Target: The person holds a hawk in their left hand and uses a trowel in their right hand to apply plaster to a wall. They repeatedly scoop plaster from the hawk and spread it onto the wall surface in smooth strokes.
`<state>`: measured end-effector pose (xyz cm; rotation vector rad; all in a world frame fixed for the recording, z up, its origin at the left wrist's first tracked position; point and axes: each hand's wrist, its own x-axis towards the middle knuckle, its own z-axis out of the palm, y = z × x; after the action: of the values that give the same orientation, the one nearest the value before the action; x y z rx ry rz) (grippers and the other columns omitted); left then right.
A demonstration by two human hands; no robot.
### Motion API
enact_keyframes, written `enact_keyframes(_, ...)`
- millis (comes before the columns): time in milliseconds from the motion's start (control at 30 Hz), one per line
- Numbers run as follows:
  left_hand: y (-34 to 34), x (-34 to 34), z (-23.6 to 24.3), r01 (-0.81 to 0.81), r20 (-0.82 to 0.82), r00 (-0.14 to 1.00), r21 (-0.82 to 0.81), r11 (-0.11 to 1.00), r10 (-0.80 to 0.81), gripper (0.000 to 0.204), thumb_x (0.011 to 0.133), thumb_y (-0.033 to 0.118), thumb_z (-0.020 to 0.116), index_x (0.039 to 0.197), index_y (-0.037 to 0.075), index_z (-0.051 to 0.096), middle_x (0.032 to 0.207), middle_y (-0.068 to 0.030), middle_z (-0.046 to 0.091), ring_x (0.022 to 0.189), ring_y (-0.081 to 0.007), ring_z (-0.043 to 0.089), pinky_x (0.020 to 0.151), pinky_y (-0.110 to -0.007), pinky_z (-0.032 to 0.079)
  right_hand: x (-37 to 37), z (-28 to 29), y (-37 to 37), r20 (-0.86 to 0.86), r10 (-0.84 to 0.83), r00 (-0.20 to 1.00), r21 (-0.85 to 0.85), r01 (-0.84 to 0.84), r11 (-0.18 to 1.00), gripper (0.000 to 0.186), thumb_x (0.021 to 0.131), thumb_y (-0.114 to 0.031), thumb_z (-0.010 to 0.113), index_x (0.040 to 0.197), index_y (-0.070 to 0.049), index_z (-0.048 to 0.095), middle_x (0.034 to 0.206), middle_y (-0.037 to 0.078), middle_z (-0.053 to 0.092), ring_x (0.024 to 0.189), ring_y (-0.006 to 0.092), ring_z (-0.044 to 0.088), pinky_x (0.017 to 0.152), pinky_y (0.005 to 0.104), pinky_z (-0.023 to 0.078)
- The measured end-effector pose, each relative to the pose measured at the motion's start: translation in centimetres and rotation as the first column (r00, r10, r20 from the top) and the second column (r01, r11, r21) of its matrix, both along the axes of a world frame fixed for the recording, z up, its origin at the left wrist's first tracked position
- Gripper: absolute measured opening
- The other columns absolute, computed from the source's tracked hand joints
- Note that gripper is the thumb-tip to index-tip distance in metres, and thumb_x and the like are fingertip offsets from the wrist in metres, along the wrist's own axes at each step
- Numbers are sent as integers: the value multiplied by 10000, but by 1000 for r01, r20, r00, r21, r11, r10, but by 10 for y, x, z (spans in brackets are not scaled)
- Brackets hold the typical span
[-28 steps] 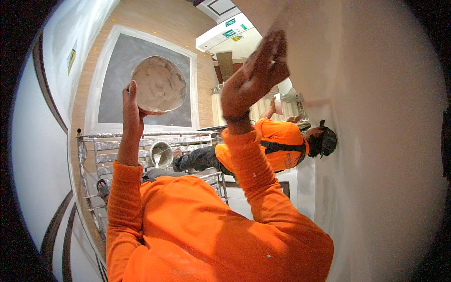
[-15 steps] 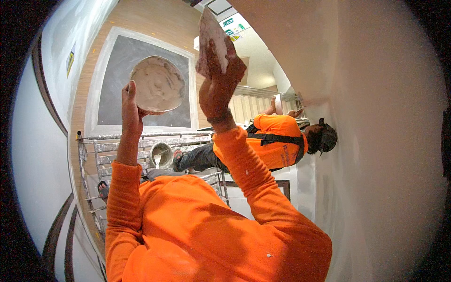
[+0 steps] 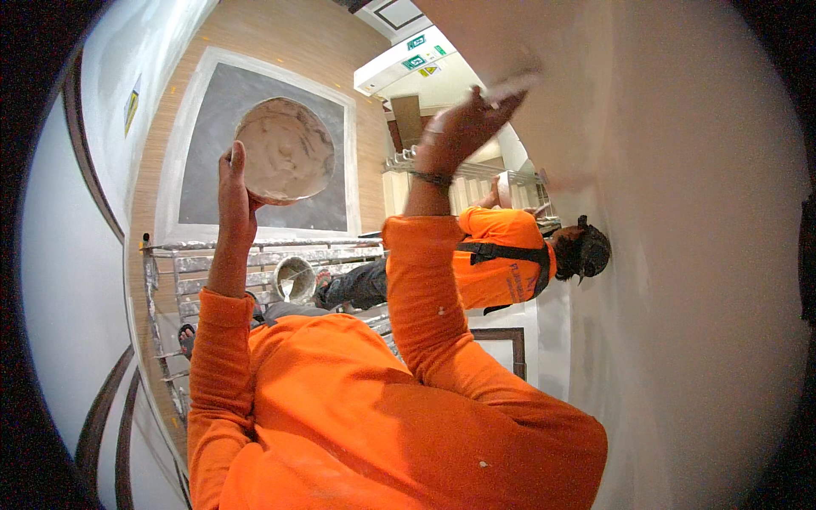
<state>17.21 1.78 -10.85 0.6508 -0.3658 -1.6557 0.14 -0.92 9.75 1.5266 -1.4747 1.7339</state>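
My left hand (image 3: 235, 191) grips a round bowl by its left edge, thumb up along the rim. Pale, smeared putty (image 3: 287, 151) fills the bowl. My right hand (image 3: 463, 129), reaching up and to the right, is closed on a putty knife. Its whitish, blurred blade (image 3: 514, 85) lies at or very near the smooth wall (image 3: 671, 221); whether it touches I cannot tell. The fingers on the handle are partly hidden behind the back of the hand.
Below me is a paint-spattered slatted scaffold platform (image 3: 212, 265), with a bucket (image 3: 294, 279) on it holding a white-handled tool. Close on my right, a co-worker (image 3: 506, 263) in orange faces the wall. A grey floor panel (image 3: 212, 153) lies beyond; stairs and a railing (image 3: 450, 183) are farther off.
My right hand has swung right with the putty knife, from upright in front of me over to the wall. The left hand and bowl have barely moved.
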Motion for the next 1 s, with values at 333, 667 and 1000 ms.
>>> enact_keyframes(333, 1, 12, 0, -29, -9, 1000, -11, 1000, 29, 689, 910, 560, 506, 1340, 51, 332, 1234, -173, 499, 1039, -279, 614, 708, -383, 607, 36, 0, 41, -669, -62, 740, 12, 94, 996, 451, 969, -152, 371, 1408, -61, 422, 1414, 157, 454, 1223, 342, 452, 1029, 431, 289)
enact_keyframes(667, 7, 9, 1, 49, -42, 998, -41, 998, -51, 729, 905, 573, 495, 1344, 25, 297, 1257, -218, 455, 1056, -334, 606, 653, -424, 625, -29, -31, -10, -885, -211, 414, -29, 404, 914, 622, 742, -73, 650, 1331, -213, 505, 1398, 108, 452, 1231, 371, 393, 940, 500, 298)
enact_keyframes(1000, 8, 25, -3, 15, 13, 1000, 28, 999, -16, 720, 885, 598, 505, 1364, 87, 340, 1252, -144, 479, 1098, -293, 572, 716, -415, 591, -36, 7, 45, -272, -186, 944, 12, 196, 980, 514, 951, -184, 428, 1371, 99, 339, 1395, 315, 366, 1304, 416, 368, 1095, 451, 263)
